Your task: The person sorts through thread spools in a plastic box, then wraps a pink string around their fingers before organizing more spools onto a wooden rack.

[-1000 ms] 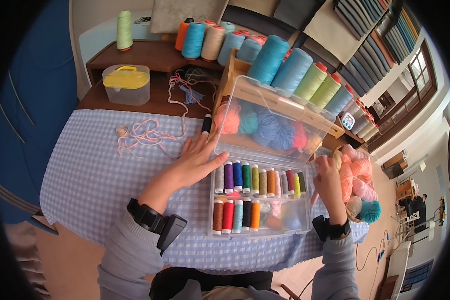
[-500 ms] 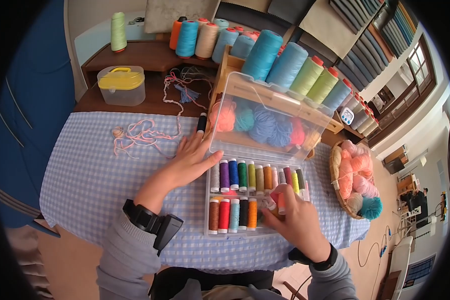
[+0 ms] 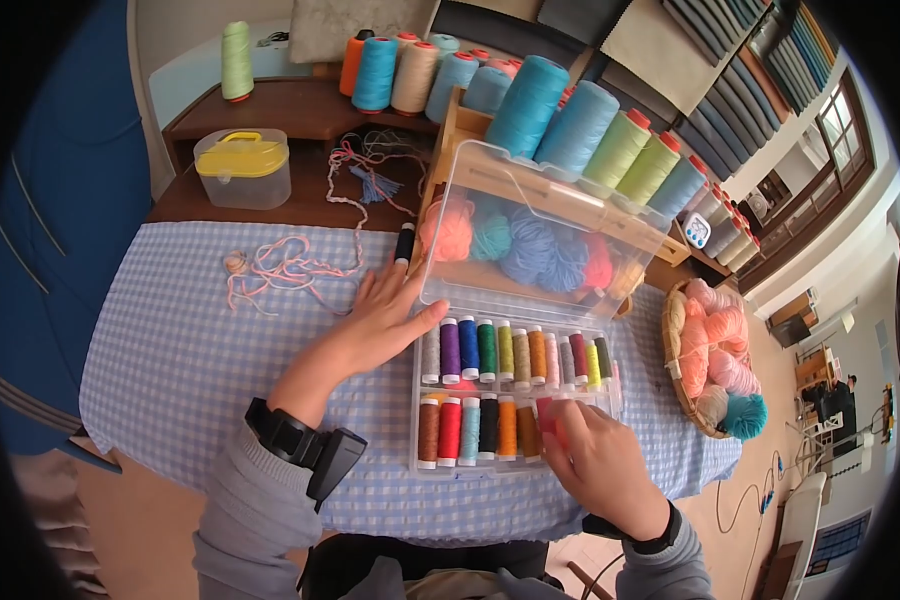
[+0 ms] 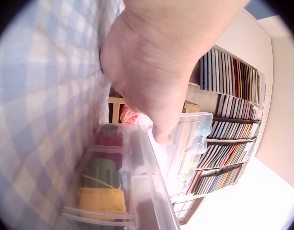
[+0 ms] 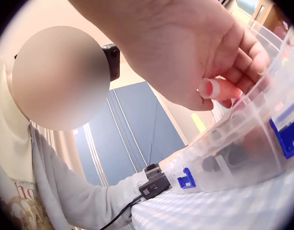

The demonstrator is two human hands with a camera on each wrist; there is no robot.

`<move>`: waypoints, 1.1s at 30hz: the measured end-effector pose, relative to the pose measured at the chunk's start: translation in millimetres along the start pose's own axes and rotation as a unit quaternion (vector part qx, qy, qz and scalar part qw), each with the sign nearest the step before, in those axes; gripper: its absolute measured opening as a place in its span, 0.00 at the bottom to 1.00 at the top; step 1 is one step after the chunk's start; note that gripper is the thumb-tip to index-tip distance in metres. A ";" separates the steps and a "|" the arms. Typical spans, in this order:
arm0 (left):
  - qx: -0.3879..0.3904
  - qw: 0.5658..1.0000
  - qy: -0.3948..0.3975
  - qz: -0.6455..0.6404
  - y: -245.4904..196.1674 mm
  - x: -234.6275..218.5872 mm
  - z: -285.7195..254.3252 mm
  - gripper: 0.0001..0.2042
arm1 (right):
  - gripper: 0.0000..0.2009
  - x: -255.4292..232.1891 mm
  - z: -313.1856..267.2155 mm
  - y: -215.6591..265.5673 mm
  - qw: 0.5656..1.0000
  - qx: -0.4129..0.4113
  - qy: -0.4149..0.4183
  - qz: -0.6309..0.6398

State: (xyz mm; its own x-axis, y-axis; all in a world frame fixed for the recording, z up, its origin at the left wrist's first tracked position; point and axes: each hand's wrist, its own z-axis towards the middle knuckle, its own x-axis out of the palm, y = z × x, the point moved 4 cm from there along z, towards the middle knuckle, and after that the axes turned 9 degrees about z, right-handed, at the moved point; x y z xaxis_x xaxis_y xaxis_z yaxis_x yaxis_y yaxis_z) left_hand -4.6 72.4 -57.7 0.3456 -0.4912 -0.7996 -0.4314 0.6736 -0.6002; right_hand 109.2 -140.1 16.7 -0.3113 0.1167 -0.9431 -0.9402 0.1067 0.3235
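A clear plastic box (image 3: 417, 440) with its lid (image 3: 460, 190) raised holds two rows of thread spools. My left hand (image 3: 375, 325) lies with spread, straight fingers on the cloth at the box's left side, its thumb reaching over the box edge by the lid. Over the right part of the front row, my right hand (image 3: 600, 455) grips a pink thread spool (image 5: 226, 89), whose white hollow end shows in the right wrist view. Just left of these fingers, a brown spool (image 3: 528, 430) stands beside an orange spool (image 3: 507, 430).
A basket (image 3: 673, 365) of yarn skeins sits to the right. Behind the lid, a wooden rack carries yarn balls and big thread cones (image 3: 575, 120). Loose pink yarn (image 3: 285, 270) and a black spool (image 3: 404, 243) lie left; a yellow-lidded tub (image 3: 242, 170) stands at back left.
My right hand has come from beside the yarn basket over to the box's front row. A brown spool now sits next to the orange one. The left hand stays at the box's side.
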 end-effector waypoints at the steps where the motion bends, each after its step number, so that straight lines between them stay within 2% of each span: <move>1: 0.003 1.000 -0.003 0.005 0.9 0.8 0.6 0.37 | 0.12 -2.8 -0.9 1.7 1.000 -0.019 0.021 0.006; 6: 0.017 1.000 -0.007 0.003 5.3 4.1 2.9 0.36 | 0.16 -10.4 -2.6 0.0 0.996 -0.041 0.054 0.058; 9: 0.012 1.000 -0.003 -0.001 0.2 0.4 0.8 0.36 | 0.20 -13.6 0.3 -5.4 0.996 -0.013 0.030 0.084; 11: 0.002 1.000 0.004 0.000 -0.7 -0.5 0.6 0.36 | 0.21 -12.1 1.2 -7.9 0.996 -0.038 0.012 0.080; 18: 0.014 1.000 -0.002 0.002 7.6 6.3 4.8 0.36 | 0.17 -6.2 -2.7 -7.9 0.989 -0.041 0.061 0.129; 20: 0.018 1.000 -0.003 0.002 6.9 5.7 4.9 0.35 | 0.14 -1.8 -3.3 -11.6 0.970 0.010 0.052 0.239; 24: 0.027 1.000 -0.003 -0.009 4.4 3.7 4.0 0.35 | 0.15 -7.7 -2.1 -23.8 0.980 0.057 0.001 0.189; 26: 0.024 1.000 -0.001 -0.007 5.3 4.3 4.0 0.35 | 0.15 -6.5 -3.7 -32.8 0.990 0.089 -0.015 0.111; 29: 0.029 1.000 -0.002 -0.004 6.0 5.0 4.2 0.34 | 0.16 -4.1 -2.4 -34.3 0.991 0.107 0.006 0.078; 33: 0.032 0.999 -0.001 -0.003 2.7 3.5 3.9 0.33 | 0.15 -7.7 3.3 -28.1 0.989 0.073 -0.019 0.126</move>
State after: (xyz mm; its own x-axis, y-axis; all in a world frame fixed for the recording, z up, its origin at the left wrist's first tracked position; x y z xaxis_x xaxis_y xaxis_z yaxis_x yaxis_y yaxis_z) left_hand -1.3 74.7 -62.0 0.3506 -0.4942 -0.7955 -0.3756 0.7039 -0.6029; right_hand 138.5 -140.7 15.1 -0.5249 0.1935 -0.8289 -0.8031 0.2100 0.5576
